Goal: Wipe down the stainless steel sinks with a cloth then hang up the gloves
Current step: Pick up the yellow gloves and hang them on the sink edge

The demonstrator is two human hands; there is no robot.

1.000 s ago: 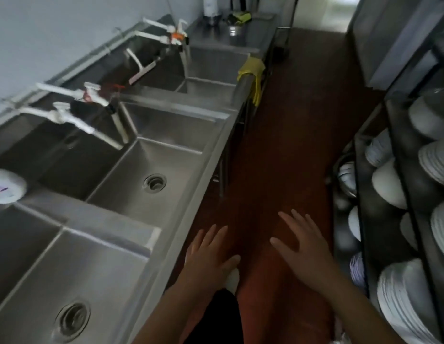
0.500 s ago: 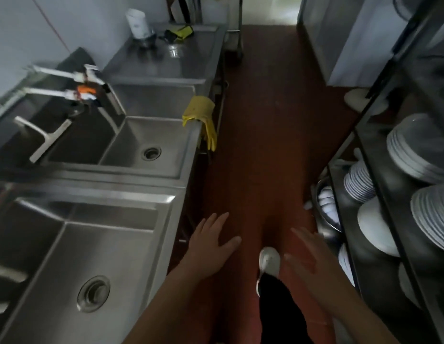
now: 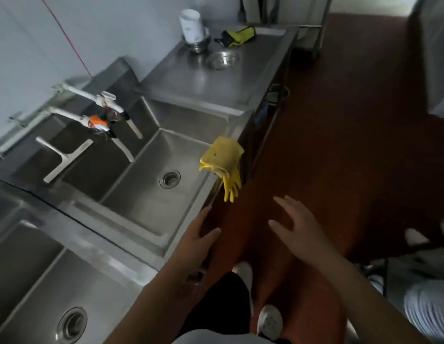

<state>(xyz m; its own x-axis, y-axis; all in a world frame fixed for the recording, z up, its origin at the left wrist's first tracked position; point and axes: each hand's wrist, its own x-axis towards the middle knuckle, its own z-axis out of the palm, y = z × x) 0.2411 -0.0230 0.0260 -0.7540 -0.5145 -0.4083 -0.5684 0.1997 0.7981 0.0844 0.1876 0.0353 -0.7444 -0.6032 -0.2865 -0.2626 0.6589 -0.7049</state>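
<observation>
1. At 8 o'clock in the head view lies the near sink (image 3: 37,289), a steel basin with a round drain (image 3: 72,325) low in its floor.
2. At 9 to 10 o'clock, white taps (image 3: 91,112) reach out from the wall over the splashback; one carries an orange band. A pale T-shaped piece (image 3: 64,157) lies on the dark ledge below them.
3. Near the centre, the far sink (image 3: 141,202) sits open, its drain (image 3: 169,179) toward the back of the floor.
4. At 12 o'clock, a steel counter (image 3: 216,83) adjoins the far sink. On it stand a white cup (image 3: 190,26) upturned on stacked metal bowls, a shallow metal dish (image 3: 223,59) just beside them, and a yellow-and-black object (image 3: 238,36) further right.
5. The yellow gloves (image 3: 223,165) hang over the front rim of the far sink, just right of centre, cuffs on the rim and fingers dangling toward the red-brown floor (image 3: 340,145).
6. The left hand (image 3: 191,247), at about 6 o'clock, hovers over the sink's front edge with fingers straight and spread, holding nothing, apart from the gloves above it.
7. The right hand (image 3: 297,227), at 5 o'clock, hovers over the floor, fingers extended and loosely spread, also holding nothing.
8. At 4 o'clock, blurred white dishes (image 3: 426,316) show at the frame edge.
</observation>
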